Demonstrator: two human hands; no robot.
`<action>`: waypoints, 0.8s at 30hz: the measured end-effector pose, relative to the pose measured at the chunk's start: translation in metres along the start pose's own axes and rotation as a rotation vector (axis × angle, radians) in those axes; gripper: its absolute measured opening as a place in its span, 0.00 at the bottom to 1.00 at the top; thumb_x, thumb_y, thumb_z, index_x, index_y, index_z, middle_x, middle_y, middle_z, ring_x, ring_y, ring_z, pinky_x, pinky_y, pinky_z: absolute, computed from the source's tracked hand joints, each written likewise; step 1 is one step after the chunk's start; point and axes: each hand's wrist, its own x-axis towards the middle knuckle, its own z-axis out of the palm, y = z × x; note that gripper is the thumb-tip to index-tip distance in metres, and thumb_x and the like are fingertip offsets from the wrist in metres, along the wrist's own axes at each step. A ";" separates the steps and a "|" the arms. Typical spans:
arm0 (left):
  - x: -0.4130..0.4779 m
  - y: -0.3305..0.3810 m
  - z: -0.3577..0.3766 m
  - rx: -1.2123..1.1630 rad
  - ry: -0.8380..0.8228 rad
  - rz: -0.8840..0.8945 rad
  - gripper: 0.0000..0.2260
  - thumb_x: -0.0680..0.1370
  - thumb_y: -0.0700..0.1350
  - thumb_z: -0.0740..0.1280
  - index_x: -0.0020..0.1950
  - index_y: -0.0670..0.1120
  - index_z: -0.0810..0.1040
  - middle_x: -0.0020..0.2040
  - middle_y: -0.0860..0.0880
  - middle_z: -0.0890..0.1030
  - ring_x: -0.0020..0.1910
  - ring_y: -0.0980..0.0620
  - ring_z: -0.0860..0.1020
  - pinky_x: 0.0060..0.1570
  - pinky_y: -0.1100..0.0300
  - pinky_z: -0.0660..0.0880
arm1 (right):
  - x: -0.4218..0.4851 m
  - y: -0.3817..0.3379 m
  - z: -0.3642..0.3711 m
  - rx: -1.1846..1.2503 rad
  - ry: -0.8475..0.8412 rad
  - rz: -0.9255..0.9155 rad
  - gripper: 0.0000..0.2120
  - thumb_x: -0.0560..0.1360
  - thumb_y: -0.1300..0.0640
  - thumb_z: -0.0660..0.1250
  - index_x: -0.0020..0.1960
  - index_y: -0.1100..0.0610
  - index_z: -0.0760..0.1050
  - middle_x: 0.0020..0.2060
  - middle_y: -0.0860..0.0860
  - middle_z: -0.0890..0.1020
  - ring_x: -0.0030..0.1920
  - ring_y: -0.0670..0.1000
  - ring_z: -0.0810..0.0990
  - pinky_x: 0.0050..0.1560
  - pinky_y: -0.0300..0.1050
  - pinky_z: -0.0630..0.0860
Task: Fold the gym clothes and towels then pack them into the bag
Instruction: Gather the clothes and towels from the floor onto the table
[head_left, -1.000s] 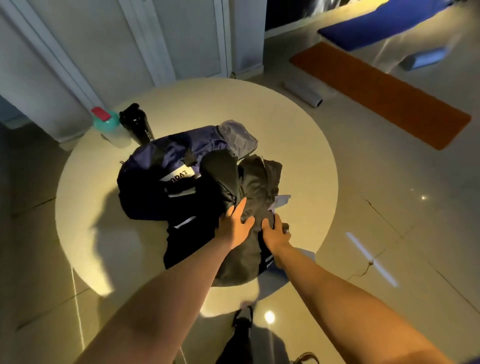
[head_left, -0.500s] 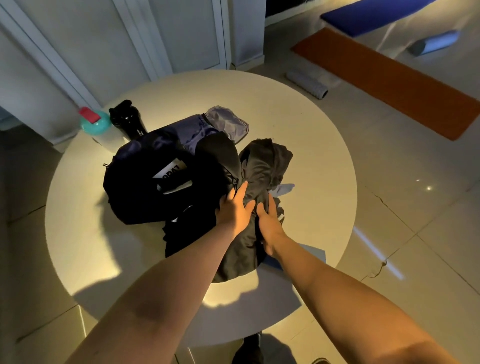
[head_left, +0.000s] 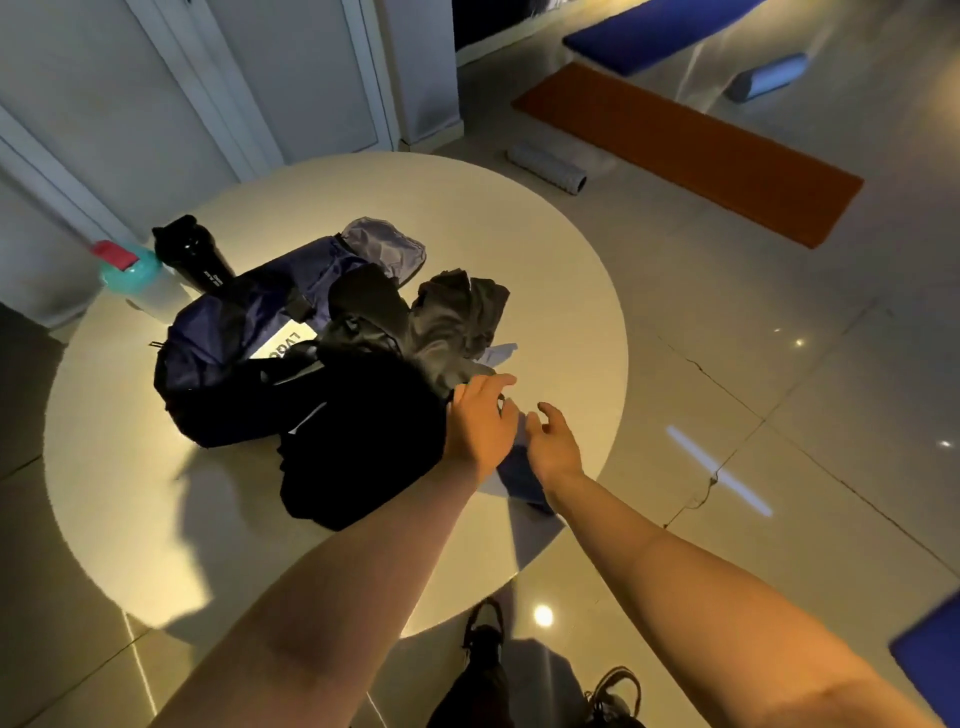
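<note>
Near the right edge of the desk (head_left: 545, 249), my right hand (head_left: 553, 441) hovers over a blue cloth (head_left: 519, 470), its grip loose and empty. My left hand (head_left: 480, 423) rests on the black garment (head_left: 363, 441), grip slack, holding nothing. Beyond lie a grey garment (head_left: 457, 317) and the navy bag (head_left: 244, 332), mid-desk.

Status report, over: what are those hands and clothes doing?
Left hand resting on dark clothes pile; right hand open above blue cloth. Clothes heaped, unfolded, against navy bag. Nothing blocking.
</note>
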 end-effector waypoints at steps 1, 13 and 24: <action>-0.004 0.010 0.010 -0.066 -0.104 -0.009 0.14 0.80 0.41 0.66 0.65 0.47 0.80 0.62 0.45 0.78 0.60 0.44 0.77 0.64 0.49 0.74 | -0.004 0.006 -0.013 0.006 0.016 0.003 0.20 0.85 0.52 0.55 0.76 0.53 0.66 0.72 0.56 0.72 0.69 0.59 0.72 0.66 0.49 0.68; -0.121 0.143 0.224 0.008 -0.676 0.087 0.18 0.81 0.41 0.65 0.71 0.40 0.74 0.68 0.39 0.77 0.68 0.40 0.74 0.69 0.52 0.70 | -0.062 0.172 -0.228 0.226 0.404 0.208 0.18 0.84 0.54 0.58 0.72 0.57 0.71 0.66 0.57 0.77 0.64 0.57 0.75 0.60 0.42 0.69; -0.244 0.185 0.460 0.049 -1.135 0.050 0.13 0.79 0.41 0.62 0.62 0.43 0.79 0.55 0.45 0.81 0.54 0.44 0.80 0.50 0.55 0.75 | -0.062 0.389 -0.346 0.425 0.627 0.482 0.14 0.82 0.58 0.59 0.65 0.61 0.75 0.59 0.58 0.80 0.58 0.59 0.79 0.58 0.49 0.74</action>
